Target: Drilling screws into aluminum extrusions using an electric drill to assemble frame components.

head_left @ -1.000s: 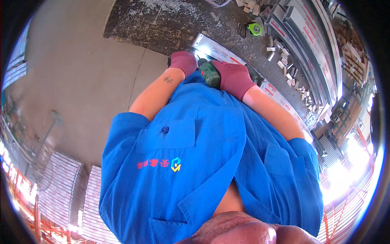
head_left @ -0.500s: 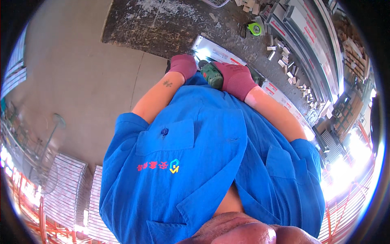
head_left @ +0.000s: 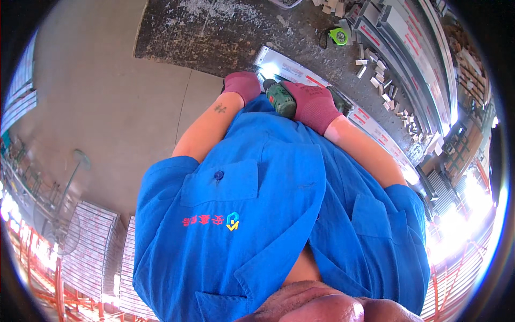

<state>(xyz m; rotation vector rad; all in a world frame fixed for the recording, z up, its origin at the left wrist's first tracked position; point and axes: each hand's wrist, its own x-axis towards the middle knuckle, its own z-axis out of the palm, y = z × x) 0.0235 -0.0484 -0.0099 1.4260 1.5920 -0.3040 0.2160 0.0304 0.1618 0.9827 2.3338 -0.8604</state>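
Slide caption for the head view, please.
Gloved right hand grips a green drill over a long metal profile; gloved left hand steadies beside it.

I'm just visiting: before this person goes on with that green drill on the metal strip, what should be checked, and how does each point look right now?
1. Grip on the green drill: right hand wraps it. Ok.
2. Left hand steadying by the metal strip: whether it touches the strip, cannot tell.
3. Gloves on both hands: ok.
4. Drill tip seated on the strip: hidden behind the hands. Cannot tell.
5. Bench around the strip: small offcut blocks and shavings lie close. Not ok.
6. Green tape measure away from the hands: ok.
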